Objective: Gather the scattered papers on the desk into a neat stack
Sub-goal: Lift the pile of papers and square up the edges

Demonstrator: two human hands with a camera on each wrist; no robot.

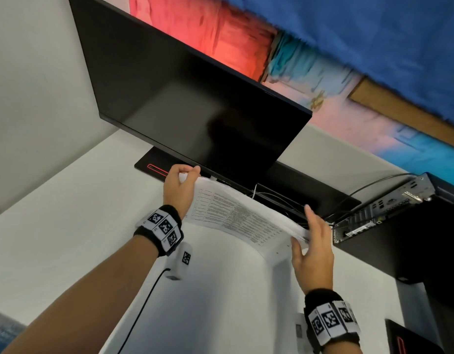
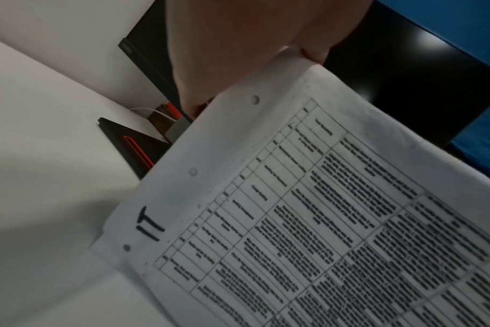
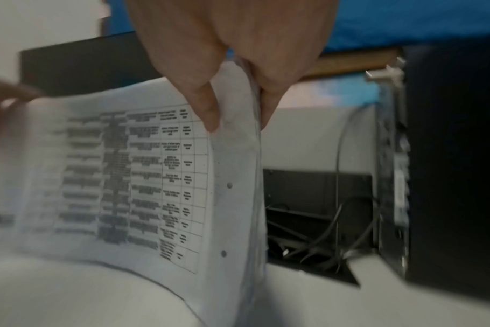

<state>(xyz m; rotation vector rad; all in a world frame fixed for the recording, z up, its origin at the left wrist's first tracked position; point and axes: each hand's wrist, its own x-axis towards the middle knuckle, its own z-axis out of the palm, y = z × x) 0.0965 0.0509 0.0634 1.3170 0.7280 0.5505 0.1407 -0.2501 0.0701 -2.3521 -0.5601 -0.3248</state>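
Both hands hold a sheaf of printed papers [image 1: 242, 218] above the white desk [image 1: 67, 226], in front of the lower edge of a dark monitor [image 1: 190, 106]. The sheets sag in a curve between the hands, their lower edge hanging toward the desk; whether that edge touches the surface cannot be told.

The left hand [image 1: 178, 187] is at about 10 o'clock from the sheaf's middle. It pinches the upper left corner, thumb on the near side and fingers curled over the top edge. In the left wrist view the thumb lies against the top sheet near a row of punched holes, and a handwritten mark "IT" sits on the margin beside a printed table [image 2: 308, 210].

The right hand [image 1: 312, 247] is at about 4 o'clock from the middle. It grips the right edge of the papers: the right wrist view shows the thumb [image 3: 207, 110] pressed on the printed face and the fingers behind, with several sheet edges fanned slightly between them.

The monitor's black base [image 1: 154, 167] with a red stripe stands on the desk at 11 o'clock from the left hand. At 2 o'clock from the right hand a small desktop computer [image 1: 381, 210] lies with its port panel facing the papers, and dark cables [image 3: 322, 232] tangle in an opening in the desk behind them. A black cable [image 1: 144, 302] runs from the left wrist band across the desk.
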